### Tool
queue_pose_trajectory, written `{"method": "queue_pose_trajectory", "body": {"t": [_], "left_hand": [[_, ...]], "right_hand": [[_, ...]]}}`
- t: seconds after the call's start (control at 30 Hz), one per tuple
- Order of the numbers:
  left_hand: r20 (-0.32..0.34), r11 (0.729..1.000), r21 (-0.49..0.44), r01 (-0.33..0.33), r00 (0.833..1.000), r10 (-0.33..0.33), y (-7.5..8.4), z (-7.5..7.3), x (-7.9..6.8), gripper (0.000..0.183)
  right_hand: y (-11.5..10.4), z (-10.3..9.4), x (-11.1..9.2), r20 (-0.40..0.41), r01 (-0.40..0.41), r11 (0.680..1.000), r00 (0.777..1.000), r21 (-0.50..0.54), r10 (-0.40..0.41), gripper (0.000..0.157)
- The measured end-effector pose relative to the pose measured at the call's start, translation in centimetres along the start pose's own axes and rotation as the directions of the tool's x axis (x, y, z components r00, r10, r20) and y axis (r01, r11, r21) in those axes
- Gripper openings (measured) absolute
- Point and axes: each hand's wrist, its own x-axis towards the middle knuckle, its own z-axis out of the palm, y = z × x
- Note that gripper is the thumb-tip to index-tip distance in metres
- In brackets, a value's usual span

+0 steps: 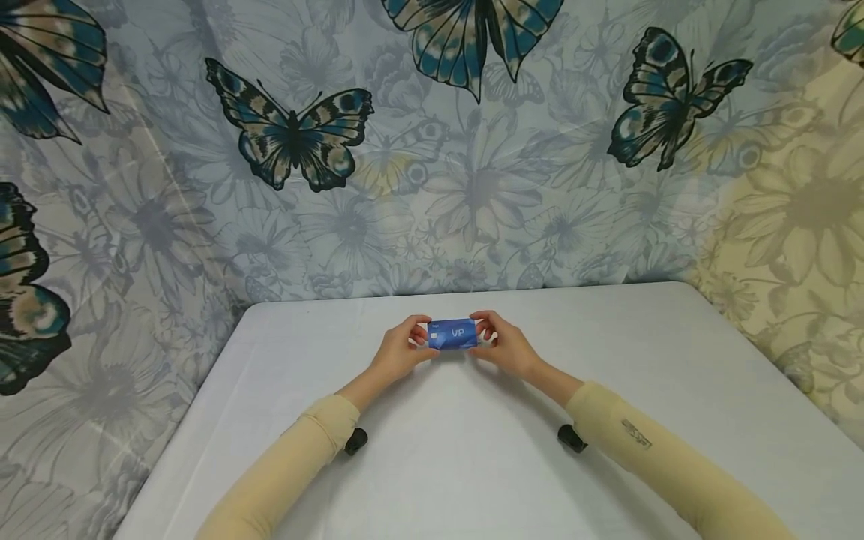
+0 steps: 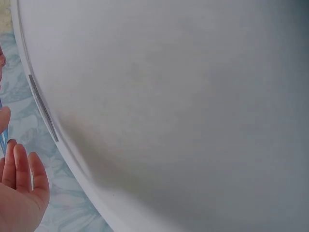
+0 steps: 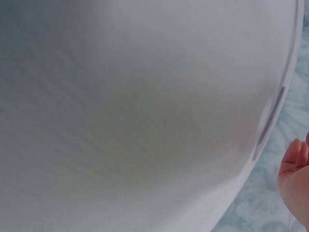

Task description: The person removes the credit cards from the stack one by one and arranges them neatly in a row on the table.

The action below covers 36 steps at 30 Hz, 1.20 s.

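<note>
A blue card (image 1: 452,334) with "VIP" on it and a small pale chip at its left faces the head camera, above the far part of the white table. My left hand (image 1: 398,349) pinches its left edge between thumb and fingers. At the opposite edge my right hand (image 1: 508,346) pinches it the same way. In the left wrist view, the left hand (image 2: 21,193) shows at the lower left, with a sliver of the card at the frame's edge. Only part of the right hand (image 3: 295,181) enters the right wrist view, and the card is out of frame there.
The white table (image 1: 445,450) ends in a far edge just behind the hands. Beyond it hangs a patterned cloth (image 1: 472,210) with butterflies and flowers. A small black wrist camera (image 1: 355,441) sits by the left sleeve, another black camera (image 1: 571,438) by the right.
</note>
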Motion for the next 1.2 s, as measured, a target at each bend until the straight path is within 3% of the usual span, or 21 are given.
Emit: {"method": "queue_pose_trajectory", "body": {"t": [0.37, 0.97, 1.2], "left_hand": [[-0.001, 1.0, -0.003, -0.028, 1.0, 0.028, 0.8, -1.5, -3.1, 0.057], [0.041, 0.996, -0.012, 0.089, 0.995, -0.089, 0.2, -4.9, -8.8, 0.056], [0.071, 0.987, 0.06, 0.146, 0.986, -0.15, -0.2, -7.2, -10.1, 0.054]], "right_hand": [[-1.6, 0.7, -1.6, 0.047, 0.076, 0.997, 0.996, 0.017, -0.076, 0.06], [-4.4, 4.5, -3.1, 0.164, 0.119, 0.993, 0.979, 0.025, -0.122, 0.051], [-6.0, 6.7, -2.7, 0.219, 0.052, 0.997, 0.974, 0.052, -0.062, 0.051]]}}
